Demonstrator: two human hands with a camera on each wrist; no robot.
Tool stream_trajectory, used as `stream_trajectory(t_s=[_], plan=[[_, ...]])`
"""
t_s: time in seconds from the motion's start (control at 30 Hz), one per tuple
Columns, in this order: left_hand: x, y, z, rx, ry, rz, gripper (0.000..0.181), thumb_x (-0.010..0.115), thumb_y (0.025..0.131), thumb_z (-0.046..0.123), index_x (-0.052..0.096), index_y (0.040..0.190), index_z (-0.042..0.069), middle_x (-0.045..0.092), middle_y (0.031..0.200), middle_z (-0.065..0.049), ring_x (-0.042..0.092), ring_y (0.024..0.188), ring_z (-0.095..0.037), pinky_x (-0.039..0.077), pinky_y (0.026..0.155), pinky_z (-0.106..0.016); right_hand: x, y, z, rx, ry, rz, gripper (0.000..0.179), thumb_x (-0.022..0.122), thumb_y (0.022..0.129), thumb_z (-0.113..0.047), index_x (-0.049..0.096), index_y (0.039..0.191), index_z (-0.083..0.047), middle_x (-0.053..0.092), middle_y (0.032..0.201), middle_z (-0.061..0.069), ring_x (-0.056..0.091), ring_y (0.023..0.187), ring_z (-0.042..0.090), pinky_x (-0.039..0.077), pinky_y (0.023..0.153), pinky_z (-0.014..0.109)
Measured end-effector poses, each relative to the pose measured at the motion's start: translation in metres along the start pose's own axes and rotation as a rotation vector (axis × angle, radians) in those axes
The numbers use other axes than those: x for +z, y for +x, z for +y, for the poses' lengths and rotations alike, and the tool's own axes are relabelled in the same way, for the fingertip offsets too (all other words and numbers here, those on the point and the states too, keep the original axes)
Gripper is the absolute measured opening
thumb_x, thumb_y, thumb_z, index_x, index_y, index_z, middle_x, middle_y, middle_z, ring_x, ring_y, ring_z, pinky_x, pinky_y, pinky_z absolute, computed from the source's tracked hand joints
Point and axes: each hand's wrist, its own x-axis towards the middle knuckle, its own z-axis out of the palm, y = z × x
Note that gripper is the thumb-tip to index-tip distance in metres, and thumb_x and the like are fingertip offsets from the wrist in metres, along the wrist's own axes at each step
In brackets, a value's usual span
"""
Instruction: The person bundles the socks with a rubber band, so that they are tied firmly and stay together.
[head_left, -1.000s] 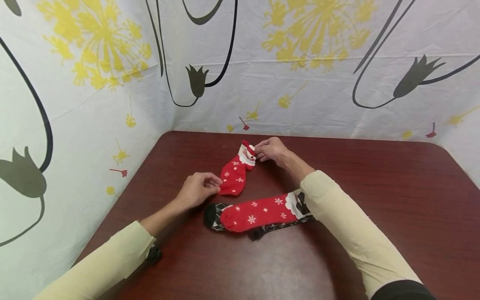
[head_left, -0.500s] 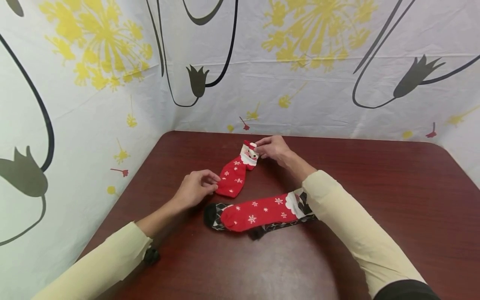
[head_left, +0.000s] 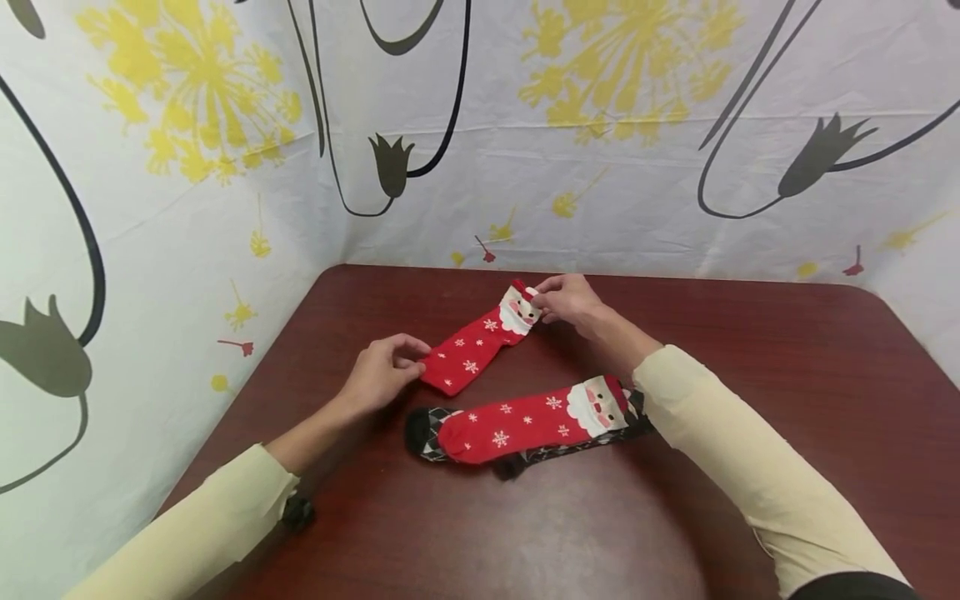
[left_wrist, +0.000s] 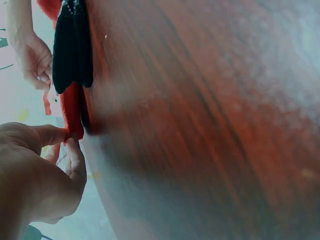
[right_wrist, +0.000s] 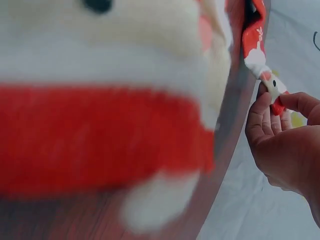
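A red sock [head_left: 468, 346] with white snowflakes and a Santa face at its cuff is stretched between both hands. My left hand [head_left: 381, 371] pinches its toe end between thumb and fingers, as the left wrist view also shows at the red toe [left_wrist: 74, 117]. At the other end my right hand [head_left: 572, 298] pinches the cuff by the Santa's hat; in the right wrist view thumb and fingertips close on the cuff [right_wrist: 272, 85]. Nearer the body a second red Santa sock [head_left: 525, 423] lies flat over dark argyle socks [head_left: 429, 435].
The dark red wooden table [head_left: 750, 400] carries all the socks. A white cloth [head_left: 600, 192] with yellow and grey flower prints hangs behind it and along the left. A small dark object [head_left: 297, 512] shows by the left sleeve cuff.
The held sock has been drawn out straighter, its cuff moving right with my right hand and its toe slightly left. The right sleeve has uncovered the lower sock's Santa face.
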Motion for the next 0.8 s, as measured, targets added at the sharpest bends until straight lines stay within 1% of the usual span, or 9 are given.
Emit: stream_trajectory(t_s=[0.1, 0.2, 0.37, 0.43, 0.6, 0.7, 0.8], plan=[[-0.002, 0.001, 0.001, -0.019, 0.015, -0.023, 0.027, 0.08, 0.097, 0.013, 0.075, 0.123, 0.011, 0.076, 0.12, -0.009, 0.076, 0.095, -0.021, 0.062, 0.082, -0.035, -0.007, -0.004, 0.004, -0.015, -0.017, 0.013, 0.033, 0.066, 0.103, -0.011, 0.065, 0.131, 0.006, 0.069, 0.114, 0.016, 0.066, 0.091, 0.018, 0.059, 0.097, 0.043], [-0.005, 0.002, 0.001, -0.025, 0.036, -0.05, 0.026, 0.081, 0.096, 0.014, 0.076, 0.122, 0.011, 0.077, 0.116, -0.008, 0.074, 0.092, -0.02, 0.061, 0.082, -0.034, -0.017, -0.01, 0.008, -0.044, -0.015, 0.022, 0.033, 0.067, 0.102, -0.008, 0.064, 0.13, 0.008, 0.071, 0.109, 0.014, 0.066, 0.087, 0.016, 0.058, 0.097, 0.045], [-0.008, 0.004, 0.002, -0.024, 0.048, -0.078, 0.02, 0.08, 0.097, 0.013, 0.077, 0.117, 0.013, 0.077, 0.105, -0.005, 0.071, 0.09, -0.019, 0.059, 0.079, -0.034, -0.031, -0.021, 0.013, -0.081, -0.011, 0.021, 0.032, 0.068, 0.102, -0.009, 0.063, 0.127, 0.01, 0.073, 0.101, 0.01, 0.065, 0.086, 0.017, 0.059, 0.096, 0.046], [-0.009, 0.005, 0.003, -0.01, 0.048, -0.083, 0.018, 0.078, 0.098, 0.012, 0.077, 0.115, 0.012, 0.077, 0.103, -0.004, 0.07, 0.089, -0.02, 0.059, 0.078, -0.034, -0.035, -0.028, 0.014, -0.094, -0.012, 0.012, 0.032, 0.069, 0.102, -0.011, 0.064, 0.126, 0.01, 0.074, 0.1, 0.01, 0.066, 0.086, 0.018, 0.059, 0.095, 0.045], [-0.011, 0.004, 0.008, 0.021, 0.018, -0.073, 0.015, 0.076, 0.099, 0.01, 0.076, 0.114, 0.012, 0.076, 0.101, -0.005, 0.07, 0.088, -0.024, 0.06, 0.076, -0.036, -0.045, -0.046, 0.018, -0.109, -0.038, 0.0, 0.034, 0.071, 0.103, -0.017, 0.066, 0.125, 0.008, 0.075, 0.102, 0.011, 0.069, 0.087, 0.02, 0.06, 0.093, 0.043], [-0.012, 0.003, 0.011, 0.028, -0.013, -0.049, 0.016, 0.075, 0.099, 0.01, 0.076, 0.115, 0.012, 0.076, 0.103, -0.007, 0.072, 0.089, -0.027, 0.062, 0.077, -0.039, -0.052, -0.057, 0.021, -0.112, -0.065, -0.001, 0.035, 0.071, 0.104, -0.019, 0.068, 0.125, 0.007, 0.075, 0.103, 0.012, 0.071, 0.086, 0.021, 0.06, 0.093, 0.044], [-0.012, 0.003, 0.012, 0.037, -0.045, -0.018, 0.017, 0.076, 0.099, 0.011, 0.076, 0.117, 0.013, 0.076, 0.108, -0.007, 0.074, 0.09, -0.027, 0.063, 0.08, -0.04, -0.058, -0.068, 0.025, -0.114, -0.082, 0.001, 0.037, 0.073, 0.103, -0.022, 0.069, 0.127, 0.007, 0.077, 0.1, 0.012, 0.074, 0.088, 0.026, 0.058, 0.094, 0.044]])
